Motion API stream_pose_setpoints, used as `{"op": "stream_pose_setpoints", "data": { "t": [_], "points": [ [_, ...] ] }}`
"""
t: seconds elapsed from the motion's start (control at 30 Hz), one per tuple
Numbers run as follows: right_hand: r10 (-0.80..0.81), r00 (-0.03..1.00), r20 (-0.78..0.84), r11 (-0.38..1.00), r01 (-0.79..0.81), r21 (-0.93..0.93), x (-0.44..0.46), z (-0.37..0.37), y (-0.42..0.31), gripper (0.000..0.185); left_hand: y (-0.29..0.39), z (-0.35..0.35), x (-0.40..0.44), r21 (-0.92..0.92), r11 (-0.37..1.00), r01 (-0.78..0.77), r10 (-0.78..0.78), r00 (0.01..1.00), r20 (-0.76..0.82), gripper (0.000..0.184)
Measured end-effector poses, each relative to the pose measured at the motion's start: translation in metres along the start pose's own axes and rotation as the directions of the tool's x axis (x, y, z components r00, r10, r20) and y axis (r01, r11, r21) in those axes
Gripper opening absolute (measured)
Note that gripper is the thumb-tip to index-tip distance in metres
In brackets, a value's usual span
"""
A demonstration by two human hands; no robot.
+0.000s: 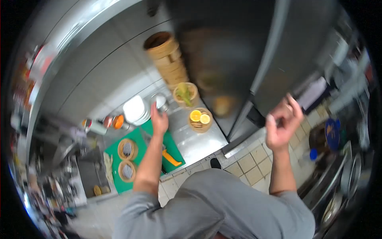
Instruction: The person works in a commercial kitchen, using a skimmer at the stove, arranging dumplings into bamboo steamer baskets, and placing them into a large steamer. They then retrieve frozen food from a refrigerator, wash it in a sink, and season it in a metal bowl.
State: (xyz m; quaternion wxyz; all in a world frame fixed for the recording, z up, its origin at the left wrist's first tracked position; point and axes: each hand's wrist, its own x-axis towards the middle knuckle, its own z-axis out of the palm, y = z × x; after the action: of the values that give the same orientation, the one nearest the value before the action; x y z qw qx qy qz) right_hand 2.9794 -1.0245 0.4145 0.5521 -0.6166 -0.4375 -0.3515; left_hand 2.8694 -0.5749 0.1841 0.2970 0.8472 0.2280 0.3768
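Observation:
My left hand (160,122) is over the far edge of a green cutting board (170,142), fingers stretched out and nothing visible in them. Just beyond its fingertips stands a small metal bowl (160,102), with a stack of white dishes (136,109) to the left. A knife with an orange handle (172,158) lies on the board beside my forearm. Two small round bamboo baskets (127,149) with dark grey contents sit on the board's left part. Off to the right, my right hand (283,124) is raised in the air, fingers loosely bent and apart, holding nothing I can see.
A tall stack of bamboo steamers (169,59) stands against the wall. Nearer are a basket with something green (184,93) and one with lemon and orange halves (200,116). A dark fridge door (234,51) rises to the right. A sink (95,175) lies left.

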Motion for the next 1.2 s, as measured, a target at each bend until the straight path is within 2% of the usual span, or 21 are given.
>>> {"op": "stream_pose_setpoints", "data": {
  "t": [0.03, 0.07, 0.1, 0.13, 0.2, 0.27, 0.33, 0.4, 0.47, 0.57, 0.63, 0.67, 0.73, 0.8, 0.87, 0.93, 1.0, 1.07, 1.1, 1.13, 1.2],
  "points": [
    [0.147, 0.989, 0.001, 0.987, -0.147, -0.066, -0.003, -0.007, -0.013, 0.071, 0.028, -0.001, -0.031, -0.047, 0.997, 0.059, -0.059, 0.998, -0.004, 0.064],
    [0.288, 0.957, -0.019, 0.949, -0.288, -0.128, -0.005, -0.019, -0.024, 0.071, 0.065, -0.001, -0.067, -0.207, 0.960, 0.190, -0.191, 0.981, 0.012, 0.060],
    [0.300, 0.954, -0.007, 0.936, -0.296, -0.190, -0.007, -0.034, -0.030, 0.070, 0.071, 0.010, -0.104, -0.182, 0.980, 0.079, -0.083, 0.996, -0.013, 0.057],
    [0.313, 0.950, 0.012, 0.922, -0.301, -0.245, -0.008, -0.046, -0.036, 0.069, 0.071, 0.027, -0.144, -0.273, 0.956, 0.104, -0.110, 0.994, -0.006, 0.058],
    [0.341, 0.940, -0.014, 0.908, -0.334, -0.253, -0.014, -0.074, -0.051, 0.063, 0.095, 0.033, -0.221, -0.429, 0.855, 0.291, -0.192, 0.947, 0.259, 0.060],
    [0.398, 0.917, -0.028, 0.885, -0.392, -0.252, -0.023, -0.109, -0.066, 0.054, 0.118, 0.029, -0.255, -0.459, 0.801, 0.384, -0.141, 0.866, 0.479, 0.063],
    [0.396, 0.918, -0.021, 0.870, -0.382, -0.311, -0.025, -0.148, -0.079, 0.039, 0.105, 0.034, -0.273, -0.501, 0.724, 0.475, -0.130, 0.807, 0.577, 0.063],
    [0.568, 0.821, -0.062, 0.770, -0.557, -0.311, -0.026, -0.193, -0.096, 0.034, 0.091, 0.032, -0.272, -0.474, 0.700, 0.534, -0.147, 0.758, 0.636, 0.058],
    [0.621, 0.776, -0.110, 0.677, -0.602, -0.423, -0.025, -0.235, -0.108, 0.032, 0.097, 0.024, -0.265, -0.466, 0.650, 0.601, -0.165, 0.710, 0.685, 0.049],
    [0.609, 0.744, -0.277, 0.544, -0.645, -0.537, -0.036, -0.300, -0.108, 0.028, 0.103, 0.028, -0.257, -0.433, 0.657, 0.618, -0.182, 0.686, 0.704, 0.047],
    [0.542, 0.704, -0.460, 0.409, -0.698, -0.587, -0.043, -0.326, -0.101, 0.027, 0.115, 0.040, -0.250, -0.360, 0.691, 0.627, -0.142, 0.606, 0.783, 0.045],
    [0.434, 0.718, -0.544, 0.356, -0.692, -0.628, -0.046, -0.335, -0.092, 0.026, 0.127, 0.049, -0.245, -0.357, 0.702, 0.616, -0.139, 0.610, 0.780, 0.045],
    [0.117, 0.853, -0.509, 0.280, -0.520, -0.807, -0.064, -0.371, -0.054, 0.024, 0.159, 0.068, -0.241, -0.323, 0.628, 0.708, -0.141, 0.512, 0.847, 0.044],
    [-0.017, 0.748, -0.663, 0.157, -0.653, -0.741, -0.078, -0.418, -0.020, 0.023, 0.193, 0.095, -0.229, -0.285, 0.637, 0.716, -0.136, 0.468, 0.873, 0.048],
    [-0.014, 0.694, -0.720, 0.226, -0.699, -0.679, -0.080, -0.466, 0.008, 0.027, 0.230, 0.131, -0.212, -0.304, 0.461, 0.834, -0.174, 0.421, 0.890, 0.052],
    [0.015, 0.648, -0.762, 0.260, -0.738, -0.623, -0.072, -0.500, 0.029, 0.026, 0.251, 0.177, -0.191, -0.374, 0.300, 0.877, -0.181, 0.437, 0.881, 0.060],
    [0.024, 0.649, -0.761, 0.286, -0.734, -0.616, -0.070, -0.533, 0.057, 0.027, 0.255, 0.226, -0.166, -0.420, 0.062, 0.905, -0.210, 0.423, 0.881, 0.067],
    [0.034, 0.596, -0.802, 0.437, -0.731, -0.524, -0.067, -0.556, 0.080, 0.028, 0.285, 0.256, -0.145, -0.454, -0.018, 0.891, -0.263, 0.434, 0.862, 0.064],
    [0.047, 0.612, -0.789, 0.462, -0.714, -0.526, -0.070, -0.573, 0.094, 0.029, 0.285, 0.279, -0.131, -0.486, -0.112, 0.867, -0.302, 0.436, 0.847, 0.065],
    [0.051, 0.611, -0.790, 0.473, -0.712, -0.519, -0.073, -0.590, 0.111, 0.029, 0.307, 0.289, -0.113, -0.552, -0.148, 0.821, -0.445, 0.443, 0.778, 0.067],
    [0.031, 0.665, -0.746, 0.524, -0.647, -0.554, -0.078, -0.612, 0.135, 0.028, 0.286, 0.318, -0.076, -0.706, -0.247, 0.663, -0.524, 0.522, 0.673, 0.067]
  ]
}}
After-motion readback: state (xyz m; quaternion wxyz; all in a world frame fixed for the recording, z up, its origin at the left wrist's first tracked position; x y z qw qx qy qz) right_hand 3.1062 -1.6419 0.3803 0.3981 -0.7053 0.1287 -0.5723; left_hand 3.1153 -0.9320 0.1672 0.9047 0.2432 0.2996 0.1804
